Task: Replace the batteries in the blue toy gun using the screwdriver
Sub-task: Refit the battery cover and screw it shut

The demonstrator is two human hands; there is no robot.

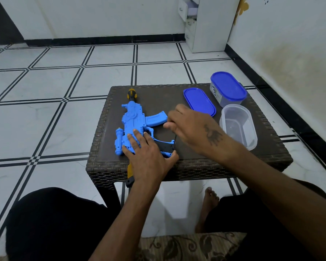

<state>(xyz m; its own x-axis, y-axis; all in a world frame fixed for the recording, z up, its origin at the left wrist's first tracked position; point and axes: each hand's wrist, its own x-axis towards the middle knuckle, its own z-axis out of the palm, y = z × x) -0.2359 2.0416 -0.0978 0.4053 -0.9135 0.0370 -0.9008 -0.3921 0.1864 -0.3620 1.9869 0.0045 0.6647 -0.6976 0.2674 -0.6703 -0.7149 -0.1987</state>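
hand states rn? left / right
Left hand: open, flat on the blue toy gun.
Right hand: closed on the screwdriver.

Blue toy gun (134, 127) flat on table (233, 157)

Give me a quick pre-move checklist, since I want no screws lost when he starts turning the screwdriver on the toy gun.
1. Toy gun lies flat on the table: ok.
2. Left hand presses the gun's rear body to steady it: ok.
3. Right hand holds the screwdriver, thin dark shaft pointing down at the black section: ok.
4. Tip seated in a screw head: cannot tell, too small.
5. Open container stands within reach at the right for screws: ok.
6. Fresh batteries in sight: not ok, none visible.
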